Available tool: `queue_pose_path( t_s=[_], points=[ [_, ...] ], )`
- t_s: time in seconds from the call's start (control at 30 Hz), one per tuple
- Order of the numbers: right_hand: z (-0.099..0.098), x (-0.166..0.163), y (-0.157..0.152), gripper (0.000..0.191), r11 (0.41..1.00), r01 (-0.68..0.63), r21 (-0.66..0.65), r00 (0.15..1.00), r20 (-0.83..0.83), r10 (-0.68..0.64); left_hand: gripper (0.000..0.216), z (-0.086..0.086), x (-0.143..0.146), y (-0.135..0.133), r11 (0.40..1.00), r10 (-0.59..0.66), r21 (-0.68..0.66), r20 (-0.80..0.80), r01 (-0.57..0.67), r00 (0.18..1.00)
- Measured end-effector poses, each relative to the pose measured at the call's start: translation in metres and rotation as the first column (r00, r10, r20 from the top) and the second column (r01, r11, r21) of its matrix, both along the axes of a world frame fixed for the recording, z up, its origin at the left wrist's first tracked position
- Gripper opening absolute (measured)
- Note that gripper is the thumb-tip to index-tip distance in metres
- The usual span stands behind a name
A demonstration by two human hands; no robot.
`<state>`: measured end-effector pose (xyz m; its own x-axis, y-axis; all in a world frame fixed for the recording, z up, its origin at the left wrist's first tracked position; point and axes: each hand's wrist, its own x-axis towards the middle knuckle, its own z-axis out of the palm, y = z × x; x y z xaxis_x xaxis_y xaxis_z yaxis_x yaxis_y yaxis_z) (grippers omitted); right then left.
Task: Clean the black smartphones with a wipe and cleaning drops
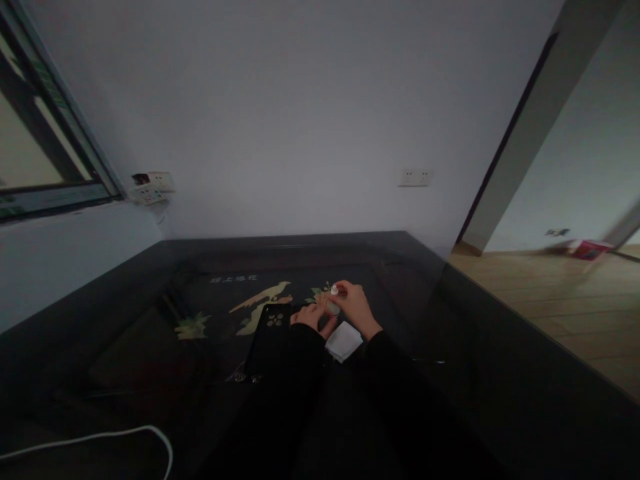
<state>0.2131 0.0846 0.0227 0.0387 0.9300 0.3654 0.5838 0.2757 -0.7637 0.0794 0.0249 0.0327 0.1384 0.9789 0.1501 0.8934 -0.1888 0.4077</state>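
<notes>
Right hand (353,303): pinching the white cap (334,290) of a small bottle (333,308). Left hand (311,317): curled, holding its body. Bottle between them, both hands angled inward.

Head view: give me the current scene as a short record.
bottle: small, pale, upright
cap: white, on top
right hand: pinching the cap
left hand: at the bottle's body, grip partly hidden
folded white sheet: lying nearer than the bottle, cloth or paper unclear
black rectangular panel: beside the left hand, round-marked
table: dark, glossy, with bird picture
white cable: lower left of view
</notes>
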Motion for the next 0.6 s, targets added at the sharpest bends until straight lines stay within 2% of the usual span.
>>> queue_pose_path(
  t_s=[0.07,0.17,0.33,0.47,0.6],
  points=[
    [0.003,-0.001,-0.002,0.023,1.0,0.024,0.007,1.0,-0.002,-0.024,0.035,0.008,0.003,0.019,0.996,0.084,0.001,0.007,-0.084,0.996],
    [0.005,-0.001,-0.003,0.018,0.999,0.047,0.011,0.999,-0.005,-0.047,0.047,0.005,0.012,0.037,0.991,0.136,-0.02,0.019,-0.135,0.991],
    [0.006,0.0,0.0,0.009,1.0,-0.001,0.001,1.0,-0.011,0.001,0.03,-0.009,0.023,0.045,0.992,0.125,-0.036,0.023,-0.124,0.992],
    [0.006,0.002,0.003,0.012,0.999,-0.048,-0.003,0.998,-0.037,0.048,0.031,-0.013,0.021,0.047,0.992,0.122,-0.023,0.022,-0.121,0.992],
    [0.004,0.004,0.006,0.014,0.999,-0.031,-0.011,0.996,-0.085,0.03,0.031,-0.014,0.021,0.048,0.992,0.129,-0.012,0.01,-0.129,0.992]
  ],
)
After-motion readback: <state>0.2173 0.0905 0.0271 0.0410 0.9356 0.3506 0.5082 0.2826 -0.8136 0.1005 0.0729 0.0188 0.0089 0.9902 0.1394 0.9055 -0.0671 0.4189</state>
